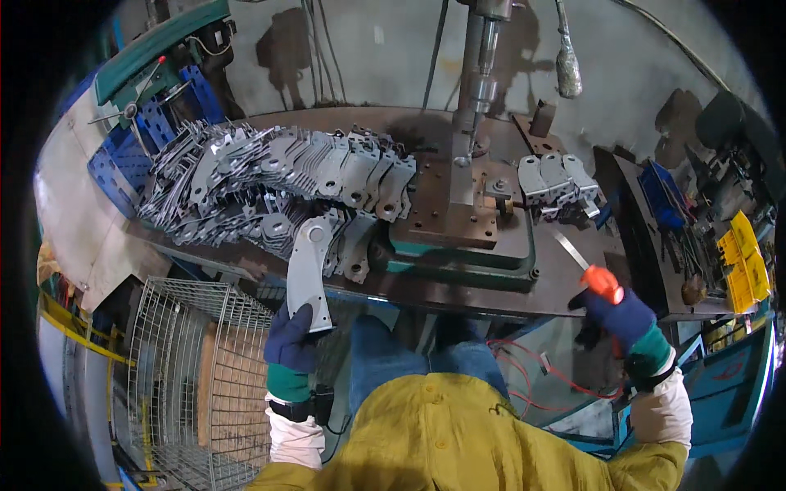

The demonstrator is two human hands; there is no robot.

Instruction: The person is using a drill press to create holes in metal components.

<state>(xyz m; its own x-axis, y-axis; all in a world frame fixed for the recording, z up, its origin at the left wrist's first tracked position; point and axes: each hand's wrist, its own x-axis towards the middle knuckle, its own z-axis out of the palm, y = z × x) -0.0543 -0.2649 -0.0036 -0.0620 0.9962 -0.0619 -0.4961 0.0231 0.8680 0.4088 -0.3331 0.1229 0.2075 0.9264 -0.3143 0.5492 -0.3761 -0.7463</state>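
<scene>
My left hand (292, 340), in a dark blue glove, grips the lower end of a curved flat metal plate (306, 266) with holes in it. The plate is tilted upright in front of a big heap of similar plates (327, 168) on the workbench. On the right, my gloved right hand (626, 317) is closed around an orange-handled tool (603, 283) with a long, flat metal strip. This strip points up and left over the bench; the tool's exact kind does not show. Between my hands stands a press (463, 176) with a brown die block (446, 225) on a green base.
Several stamped pieces (557, 178) lie right of the press. A wire basket (196, 368) with a brown board stands lower left. Blue perforated bins (119, 172) flank the heap. A side bench holds a yellow bin (743, 262). Red hose (532, 376) trails below the bench.
</scene>
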